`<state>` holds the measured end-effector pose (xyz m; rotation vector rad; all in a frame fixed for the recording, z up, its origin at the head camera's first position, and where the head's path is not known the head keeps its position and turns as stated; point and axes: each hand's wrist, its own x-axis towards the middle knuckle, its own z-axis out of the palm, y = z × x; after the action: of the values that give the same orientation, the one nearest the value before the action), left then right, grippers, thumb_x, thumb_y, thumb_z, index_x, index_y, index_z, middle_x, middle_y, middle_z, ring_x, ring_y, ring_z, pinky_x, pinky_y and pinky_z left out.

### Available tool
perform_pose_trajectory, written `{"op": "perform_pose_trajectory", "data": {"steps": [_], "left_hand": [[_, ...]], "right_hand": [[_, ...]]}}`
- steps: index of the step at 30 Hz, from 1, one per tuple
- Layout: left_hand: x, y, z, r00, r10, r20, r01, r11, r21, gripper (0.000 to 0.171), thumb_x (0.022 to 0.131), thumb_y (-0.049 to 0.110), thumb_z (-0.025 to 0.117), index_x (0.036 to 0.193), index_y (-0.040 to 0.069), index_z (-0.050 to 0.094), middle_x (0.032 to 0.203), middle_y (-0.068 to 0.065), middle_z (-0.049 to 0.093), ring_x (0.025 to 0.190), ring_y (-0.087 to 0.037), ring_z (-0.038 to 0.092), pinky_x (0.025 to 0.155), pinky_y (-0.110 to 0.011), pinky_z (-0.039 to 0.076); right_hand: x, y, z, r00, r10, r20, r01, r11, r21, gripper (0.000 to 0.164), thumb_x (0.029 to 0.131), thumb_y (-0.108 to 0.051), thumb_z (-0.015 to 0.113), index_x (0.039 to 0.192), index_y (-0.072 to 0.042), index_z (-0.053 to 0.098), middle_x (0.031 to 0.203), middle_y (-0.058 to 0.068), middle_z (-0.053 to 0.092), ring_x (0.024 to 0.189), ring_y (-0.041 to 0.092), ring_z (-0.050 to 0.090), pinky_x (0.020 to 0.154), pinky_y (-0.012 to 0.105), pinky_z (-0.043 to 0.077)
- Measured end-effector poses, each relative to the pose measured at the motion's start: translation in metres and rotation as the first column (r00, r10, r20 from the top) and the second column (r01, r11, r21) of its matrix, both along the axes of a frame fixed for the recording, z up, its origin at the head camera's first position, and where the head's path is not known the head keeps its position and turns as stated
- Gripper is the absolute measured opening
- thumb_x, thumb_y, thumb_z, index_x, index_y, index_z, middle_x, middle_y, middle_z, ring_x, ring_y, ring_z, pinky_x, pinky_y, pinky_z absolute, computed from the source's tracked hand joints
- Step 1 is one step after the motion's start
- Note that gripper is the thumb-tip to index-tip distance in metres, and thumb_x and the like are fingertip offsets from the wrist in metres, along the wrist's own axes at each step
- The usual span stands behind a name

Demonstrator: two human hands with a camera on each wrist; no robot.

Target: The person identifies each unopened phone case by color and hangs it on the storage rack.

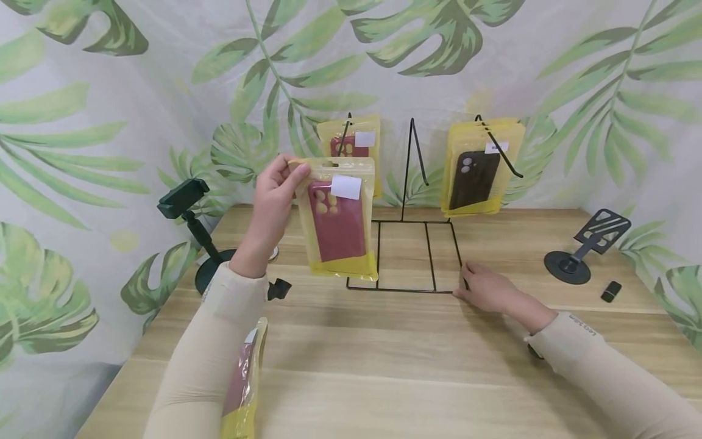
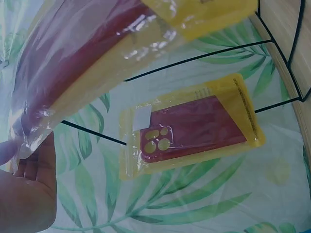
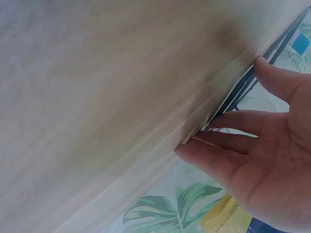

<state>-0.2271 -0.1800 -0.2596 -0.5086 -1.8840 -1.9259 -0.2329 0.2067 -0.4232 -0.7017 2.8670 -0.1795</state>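
Note:
In the head view my left hand [image 1: 276, 198] pinches the top corner of a packaged phone case [image 1: 338, 222], a dark red case in a clear and yellow pouch with a white label. The pouch hangs in front of the left hook of a black wire display rack [image 1: 404, 221]. On that hook, behind it, is a similar red phone case pouch [image 2: 194, 128], plainest in the left wrist view. My right hand [image 1: 488, 288] holds the front right corner of the rack's base, thumb and fingertips against the wire [image 3: 235, 94].
Several pouches with dark cases [image 1: 475, 177] hang from the right hook. Another red case pouch [image 1: 244, 381] lies by my left forearm. A black phone stand [image 1: 202, 235] is at left, another stand [image 1: 584, 250] at right, with a small black object [image 1: 611, 291] beside it.

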Motion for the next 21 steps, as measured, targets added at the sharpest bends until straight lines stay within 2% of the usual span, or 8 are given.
{"op": "perform_pose_trajectory", "data": {"steps": [6,13,21], "left_hand": [[-0.018,0.004,-0.001,1.000,-0.001,-0.007,0.001,1.000,-0.021,0.013,0.101,0.011,0.057,0.088,0.014,0.060,0.070,0.009,0.059,0.062,-0.005,0.049,0.054,-0.018,0.039],[-0.043,0.007,-0.006,1.000,0.021,-0.015,-0.022,0.998,-0.062,0.013,0.100,0.011,0.058,0.088,0.014,0.059,0.061,0.009,0.044,0.056,-0.005,0.034,0.053,-0.020,0.028],[-0.076,0.008,-0.010,0.997,0.082,0.013,-0.080,0.989,-0.124,0.010,0.101,0.019,0.059,0.091,0.014,0.058,0.061,0.008,0.039,0.055,-0.008,0.029,0.054,-0.021,0.026]], "right_hand": [[-0.001,-0.001,0.000,1.000,-0.008,0.003,0.008,1.000,0.007,0.067,0.101,-0.036,0.056,0.139,0.017,0.043,0.147,0.040,0.037,0.135,0.052,0.041,0.105,0.059,0.043],[0.000,0.001,0.003,1.000,-0.016,0.012,0.016,1.000,0.009,0.067,0.101,-0.036,0.056,0.139,0.017,0.043,0.148,0.039,0.036,0.135,0.052,0.040,0.104,0.059,0.044],[-0.002,0.002,-0.002,1.000,-0.006,0.005,0.006,1.000,0.001,0.067,0.101,-0.035,0.056,0.140,0.017,0.043,0.148,0.039,0.036,0.136,0.052,0.040,0.105,0.060,0.043]]}}
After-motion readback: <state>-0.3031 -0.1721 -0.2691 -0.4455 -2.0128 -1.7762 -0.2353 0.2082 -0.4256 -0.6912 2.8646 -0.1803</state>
